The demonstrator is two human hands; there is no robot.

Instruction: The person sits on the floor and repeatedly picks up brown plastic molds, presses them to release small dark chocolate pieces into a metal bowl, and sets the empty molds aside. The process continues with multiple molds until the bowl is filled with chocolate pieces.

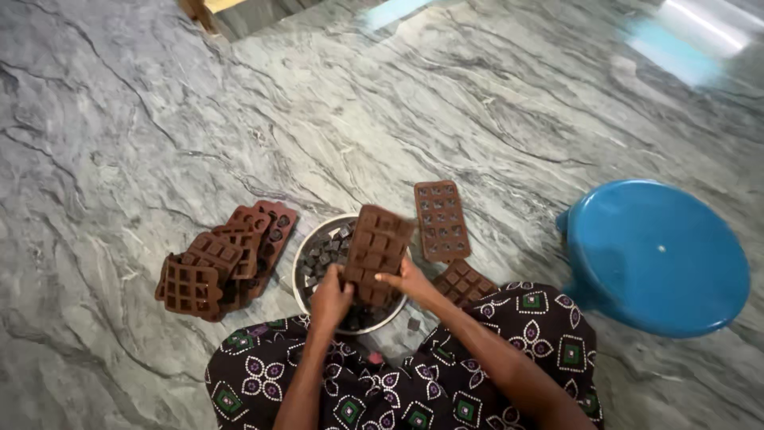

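You sit on a grey, veined marble floor [159,119] that carries everything here. Directly before your knees stands a round metal bowl [301,271] holding dark chocolate pieces. To its left lies an overlapping heap of brown moulds [219,267]. Just right of the bowl, one long brown mould [441,220] lies flat, and nearer you a second flat mould [465,283] touches your patterned garment. Further right stands a blue plastic stool [660,255].

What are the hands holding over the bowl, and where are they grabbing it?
Both hands hold one brown chocolate mould above the metal bowl. The left hand grips its lower left corner; the right hand grips its lower right edge.
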